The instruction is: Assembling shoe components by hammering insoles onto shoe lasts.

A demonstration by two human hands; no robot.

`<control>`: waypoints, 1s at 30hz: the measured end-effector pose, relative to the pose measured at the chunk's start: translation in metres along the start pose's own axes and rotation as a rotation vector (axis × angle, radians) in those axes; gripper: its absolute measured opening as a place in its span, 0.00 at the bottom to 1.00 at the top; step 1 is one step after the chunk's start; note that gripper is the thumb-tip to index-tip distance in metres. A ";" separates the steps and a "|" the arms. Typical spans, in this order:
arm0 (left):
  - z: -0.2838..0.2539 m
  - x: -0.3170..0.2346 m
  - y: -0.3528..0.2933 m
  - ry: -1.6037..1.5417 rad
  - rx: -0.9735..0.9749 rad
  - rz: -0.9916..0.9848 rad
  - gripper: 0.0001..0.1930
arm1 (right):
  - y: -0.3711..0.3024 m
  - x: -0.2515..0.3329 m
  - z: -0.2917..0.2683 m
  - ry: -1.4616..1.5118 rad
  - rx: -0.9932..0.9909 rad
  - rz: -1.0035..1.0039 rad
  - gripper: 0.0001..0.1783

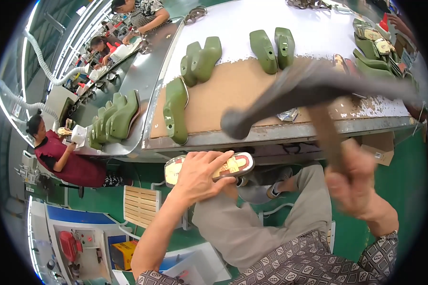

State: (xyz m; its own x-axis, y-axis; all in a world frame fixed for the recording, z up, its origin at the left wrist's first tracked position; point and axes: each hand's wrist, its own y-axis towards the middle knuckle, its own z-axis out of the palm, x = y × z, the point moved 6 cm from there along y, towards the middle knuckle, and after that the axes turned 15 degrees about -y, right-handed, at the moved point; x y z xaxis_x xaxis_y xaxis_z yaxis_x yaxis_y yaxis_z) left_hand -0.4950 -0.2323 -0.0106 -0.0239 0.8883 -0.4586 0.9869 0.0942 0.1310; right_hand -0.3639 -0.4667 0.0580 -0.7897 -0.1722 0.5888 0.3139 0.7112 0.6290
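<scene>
My left hand is closed over a shoe last, which lies across my knee with its sole side up. Pale yellow and reddish-brown patches show on that sole, inside a dark rim. In my right hand is a hammer, gripped by its wooden handle. Its dark metal head is lifted well above the last, between me and the table, and looks slightly blurred. The underside of the last is hidden, and my left palm and fingers cover its middle.
On the worktable ahead stand several green shoe lasts. More lasts line the metal bench at left, where a person in dark red works. A slatted wooden stool is at my left, a cardboard box under the table's right end.
</scene>
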 end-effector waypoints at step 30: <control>0.003 0.007 -0.003 0.002 0.000 0.002 0.30 | -0.041 -0.039 0.066 0.012 0.364 0.514 0.25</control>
State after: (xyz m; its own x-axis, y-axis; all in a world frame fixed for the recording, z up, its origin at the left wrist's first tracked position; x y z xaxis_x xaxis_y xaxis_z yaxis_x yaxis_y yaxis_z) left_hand -0.4973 -0.2274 -0.0168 -0.0221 0.8894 -0.4566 0.9869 0.0923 0.1320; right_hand -0.3810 -0.4449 -0.0241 -0.5786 0.2473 0.7772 0.4508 0.8911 0.0521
